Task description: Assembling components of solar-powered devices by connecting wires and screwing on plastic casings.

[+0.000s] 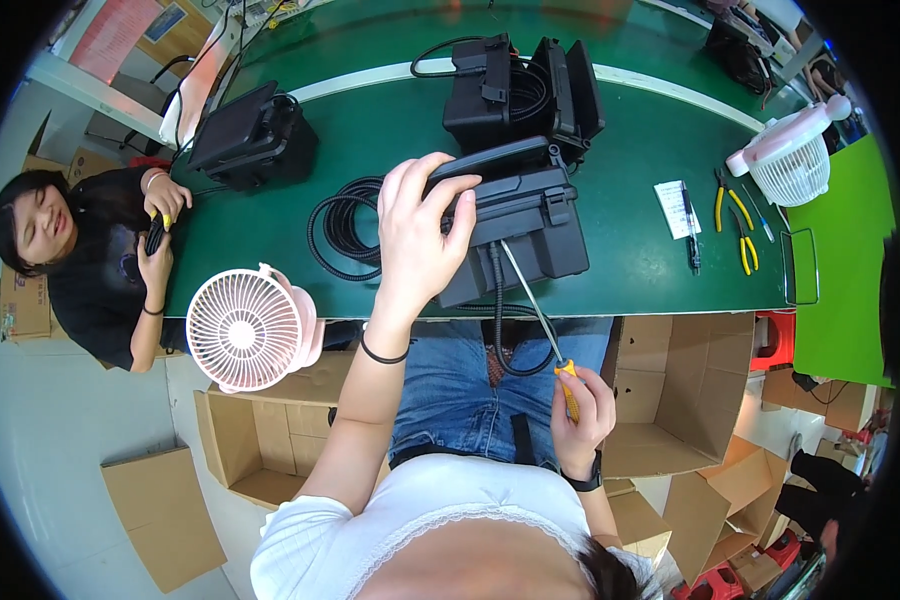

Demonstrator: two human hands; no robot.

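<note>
A black plastic box [540, 230] with a raised lid [495, 160] stands at the table's near edge. My left hand [420, 215] grips this box at its left side by the lid, its fingers curled and partly hiding it. Below the table edge, my right hand [585, 410] is closed around the yellow handle of a screwdriver [536, 305]. The long shaft points up and left, its tip at the box's front wall by the cable entry; I cannot tell if it touches. A black corrugated cable [497, 310] hangs from that wall and loops beneath the screwdriver.
Coiled black tubing [342, 230] lies left of the box. Other black boxes [480, 100] [255, 140] stand farther back. Pliers [745, 245], paper [673, 205] and a pen [690, 230] lie right. Fans [242, 330] [795, 165] flank me. At left a co-worker [100, 250] holds black cable. Cardboard boxes [680, 390] sit below.
</note>
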